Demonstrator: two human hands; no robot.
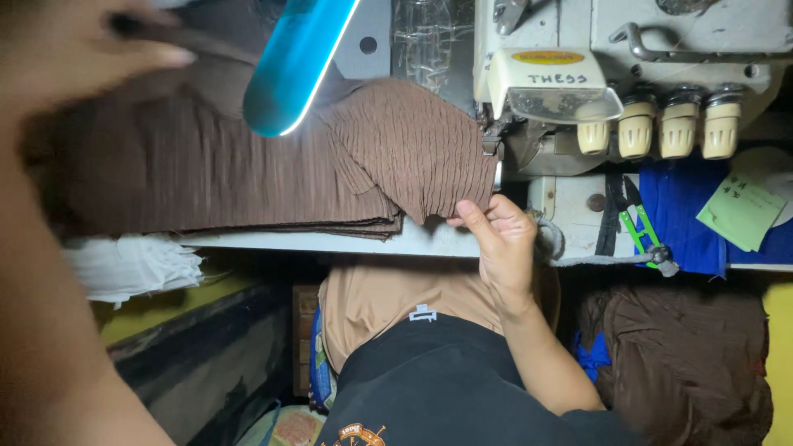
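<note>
Brown pleated fabric lies in a stack on the sewing table, with one piece reaching to the presser foot of the white overlock machine. My right hand pinches the near edge of that piece just below the needle area. My left hand is blurred at the top left, over the far end of the stack, with a dark strip of fabric between its fingers.
A bright blue lamp hangs over the fabric. Green-handled thread snips lie on a blue cloth beside a green paper note. White fabric hangs below the table's left. More brown fabric is piled at lower right.
</note>
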